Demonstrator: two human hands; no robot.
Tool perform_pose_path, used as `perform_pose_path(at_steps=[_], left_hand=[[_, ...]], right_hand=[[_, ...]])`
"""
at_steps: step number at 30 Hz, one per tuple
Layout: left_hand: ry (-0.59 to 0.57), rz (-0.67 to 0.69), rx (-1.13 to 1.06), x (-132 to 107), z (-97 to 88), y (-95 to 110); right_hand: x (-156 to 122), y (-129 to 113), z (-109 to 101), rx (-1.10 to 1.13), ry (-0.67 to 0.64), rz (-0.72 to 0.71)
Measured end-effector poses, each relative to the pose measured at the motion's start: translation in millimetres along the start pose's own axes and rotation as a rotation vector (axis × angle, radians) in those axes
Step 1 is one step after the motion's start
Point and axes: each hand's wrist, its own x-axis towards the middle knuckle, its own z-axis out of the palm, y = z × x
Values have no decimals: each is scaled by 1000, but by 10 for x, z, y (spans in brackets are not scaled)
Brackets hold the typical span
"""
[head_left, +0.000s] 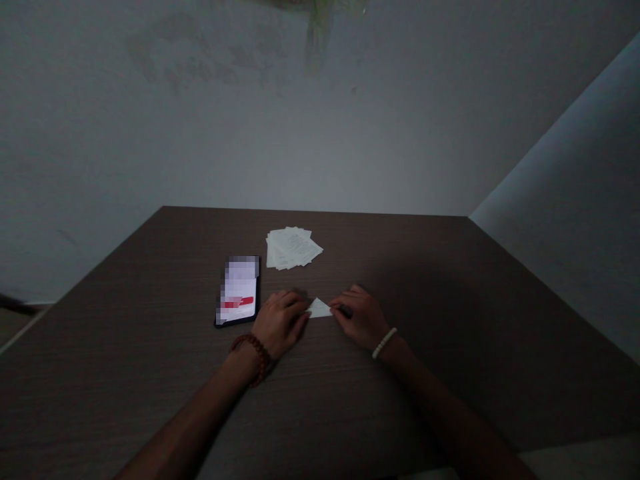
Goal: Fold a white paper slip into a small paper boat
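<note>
One table [325, 413] bears piled sheets [291, 249], a phone [239, 290], and paper [320, 309] (both hands [281, 322] [364, 319] touching).

Table [340, 413] matt wood-look; sheet [319, 310] & pile [290, 249] matt paper; phone scrn [240, 283] smooth.

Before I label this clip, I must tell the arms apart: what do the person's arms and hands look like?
The left hand and right hand are ungloved, without visible sleeves. The left wears a reddish-brown beaded bracelet; the right wears a pale beaded bracelet.
</note>
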Motion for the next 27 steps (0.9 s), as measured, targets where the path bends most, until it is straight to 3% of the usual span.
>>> perform_pose_path(at_steps=[10, 16, 22, 27], left_hand=[[-107, 206, -104, 15, 64, -23], [-163, 174, -69, 17, 65, -22], [-179, 139, -63, 21, 57, 6], [-183, 125, -63, 20, 51, 18]], right_hand=[[4, -11, 4, -33, 1, -26], [-19, -1, -15, -161, -43, -77], [-65, -35, -74, -331, -160, -251], [-69, -50, -80, -384, -218, -252]])
